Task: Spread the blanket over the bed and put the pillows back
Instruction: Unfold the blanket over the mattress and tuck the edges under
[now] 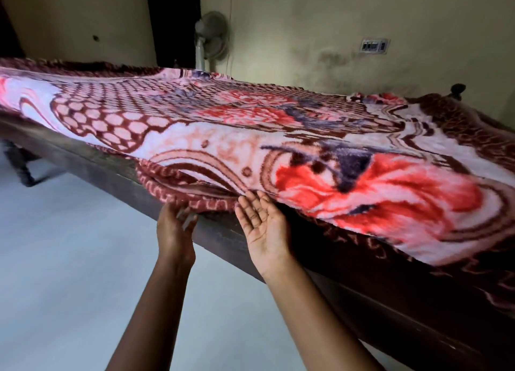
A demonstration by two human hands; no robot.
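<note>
Plush blanket (250, 136) touches right hand's (264, 231) straight fingers (252, 203).

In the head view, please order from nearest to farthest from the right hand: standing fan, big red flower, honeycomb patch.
1. Big red flower: on the blanket, beside the right hand.
2. Honeycomb patch: on the blanket, up-left.
3. Standing fan: behind the bed, far side.

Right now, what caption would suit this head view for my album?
Left hand and right hand at the hem of the blanket spread over the bed, fan behind.
</note>
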